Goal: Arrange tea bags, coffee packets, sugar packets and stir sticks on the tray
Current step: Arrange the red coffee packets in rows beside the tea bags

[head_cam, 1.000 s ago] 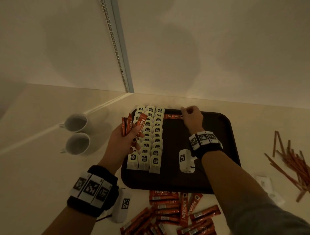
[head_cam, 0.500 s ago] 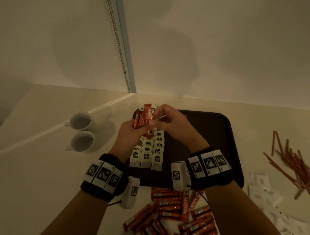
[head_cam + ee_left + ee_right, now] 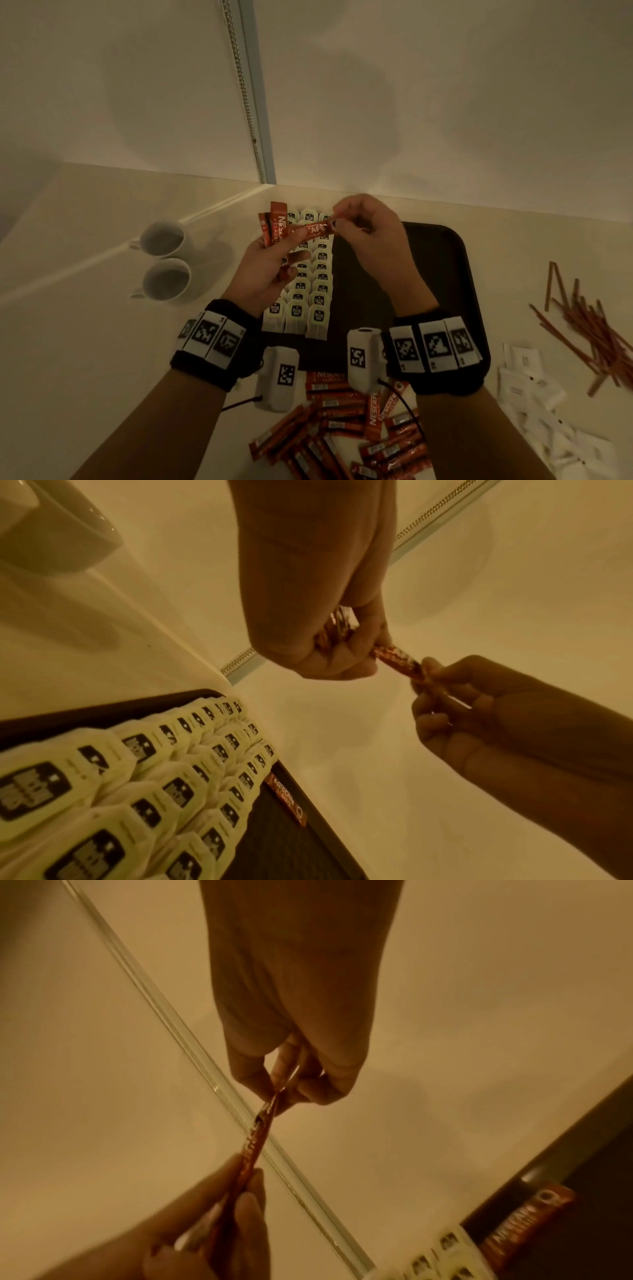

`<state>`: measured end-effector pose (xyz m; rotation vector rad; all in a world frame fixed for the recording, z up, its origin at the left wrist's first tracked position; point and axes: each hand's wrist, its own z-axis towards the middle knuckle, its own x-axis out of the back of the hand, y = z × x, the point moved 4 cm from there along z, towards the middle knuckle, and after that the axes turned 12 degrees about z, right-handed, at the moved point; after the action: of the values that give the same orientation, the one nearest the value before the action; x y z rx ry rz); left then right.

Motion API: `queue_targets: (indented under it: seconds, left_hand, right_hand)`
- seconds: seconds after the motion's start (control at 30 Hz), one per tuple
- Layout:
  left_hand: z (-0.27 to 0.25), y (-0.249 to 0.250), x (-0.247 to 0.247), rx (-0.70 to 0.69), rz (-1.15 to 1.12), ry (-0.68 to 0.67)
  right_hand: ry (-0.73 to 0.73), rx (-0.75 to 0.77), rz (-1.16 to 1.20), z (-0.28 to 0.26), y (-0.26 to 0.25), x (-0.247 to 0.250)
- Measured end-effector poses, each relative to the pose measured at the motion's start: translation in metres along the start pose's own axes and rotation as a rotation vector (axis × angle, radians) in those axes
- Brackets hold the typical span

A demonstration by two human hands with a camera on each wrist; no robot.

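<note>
A dark tray (image 3: 455,274) carries rows of white tea bags (image 3: 310,294) along its left side and one red coffee packet (image 3: 286,799) flat by its far edge. My left hand (image 3: 270,263) is raised above the tea bags and grips a small bunch of coffee packets (image 3: 274,226). My right hand (image 3: 366,233) pinches the end of one coffee packet (image 3: 317,229) (image 3: 255,1139) that still sits in the left hand's bunch. Both hands are seen in the left wrist view, the left hand (image 3: 329,647) and the right hand (image 3: 455,693).
Two white cups (image 3: 164,260) stand left of the tray. Several loose coffee packets (image 3: 342,431) lie near the tray's front edge. White sugar packets (image 3: 541,404) and brown stir sticks (image 3: 589,329) lie on the counter at the right. A wall corner is close behind.
My right hand left the packet it laid at the tray's far edge, came back to the left hand's bunch and pinched one packet, now drawn sideways to the right.
</note>
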<state>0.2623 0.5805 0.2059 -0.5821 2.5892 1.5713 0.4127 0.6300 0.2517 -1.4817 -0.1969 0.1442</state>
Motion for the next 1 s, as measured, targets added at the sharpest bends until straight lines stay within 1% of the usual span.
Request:
queue_targets:
  seconds: [0.07,0.17,0.27,0.33,0.4,0.5,0.57,0.67,0.73,0.8,0.87,0.93,1.0]
  left_hand:
    - [-0.003,-0.001,-0.007,0.014,-0.042,-0.039]
    - [-0.005,-0.004,-0.016,0.003,-0.127,-0.082]
    - [-0.009,-0.002,-0.015,-0.050,-0.177,-0.071]
    - [-0.009,0.001,-0.013,-0.081,-0.168,-0.047]
    - [-0.008,0.004,-0.010,-0.115,-0.119,-0.013]
    - [-0.005,0.009,-0.005,-0.200,0.063,0.059]
    - [-0.005,0.012,-0.004,-0.255,0.196,0.092]
    - [-0.004,0.017,-0.001,-0.329,0.327,0.145]
    - [-0.003,0.017,-0.001,-0.337,0.368,0.161]
    - [-0.003,0.014,-0.001,-0.319,0.389,0.147]
    - [-0.003,0.010,0.003,-0.294,0.393,0.149]
    - [-0.003,0.006,0.012,-0.273,0.378,0.165]
    - [-0.003,0.003,0.023,-0.254,0.381,0.170]
  right_hand:
    - [0.029,0.024,0.062,0.001,-0.008,0.000]
    - [0.073,0.076,0.080,0.001,-0.019,0.001]
    - [0.102,0.101,0.097,0.001,-0.021,0.008]
    - [0.083,0.066,0.062,0.001,-0.018,0.012]
    - [0.021,-0.011,0.032,0.000,-0.012,0.012]
    - [-0.036,-0.075,0.032,-0.003,-0.006,0.012]
    - [-0.050,-0.122,0.093,-0.004,-0.001,0.013]
    - [-0.059,-0.196,0.229,-0.007,0.010,0.015]
    - [-0.076,-0.247,0.269,-0.009,0.019,0.017]
    - [-0.095,-0.281,0.261,-0.007,0.029,0.023]
    - [-0.058,-0.292,0.271,-0.001,0.037,0.035]
    - [0.036,-0.301,0.253,0.008,0.049,0.055]
    - [0.125,-0.327,0.159,0.019,0.067,0.076]
